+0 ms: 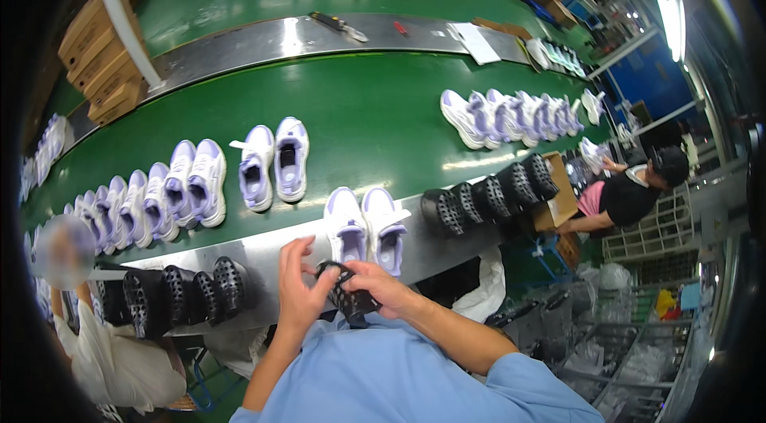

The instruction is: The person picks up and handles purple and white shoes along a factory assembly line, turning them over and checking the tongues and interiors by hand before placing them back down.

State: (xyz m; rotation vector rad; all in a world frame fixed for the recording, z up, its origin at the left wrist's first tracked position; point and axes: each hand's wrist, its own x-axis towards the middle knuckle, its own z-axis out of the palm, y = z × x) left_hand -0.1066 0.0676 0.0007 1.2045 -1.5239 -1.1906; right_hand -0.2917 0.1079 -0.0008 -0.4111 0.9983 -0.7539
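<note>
In front of my body my right hand (381,287) is closed round a black perforated plastic shoe insert (355,305). My left hand (302,283) is beside it with fingers apart, its thumb at the insert's edge. Just beyond my hands, a white and lilac sneaker (345,219) and its mate (385,223) stand on the metal edge of the bench, toes pointing away. The mate's strap sticks out to the right. Part of the insert is hidden by my fingers.
Similar black inserts stand in rows on the metal edge, left (183,295) and right (487,195). Sneakers line the green belt (359,120) at left and far right. A cutter (339,26) lies on the far rail. Co-workers are at left and right (630,199), with a cardboard box (558,191) near the right one.
</note>
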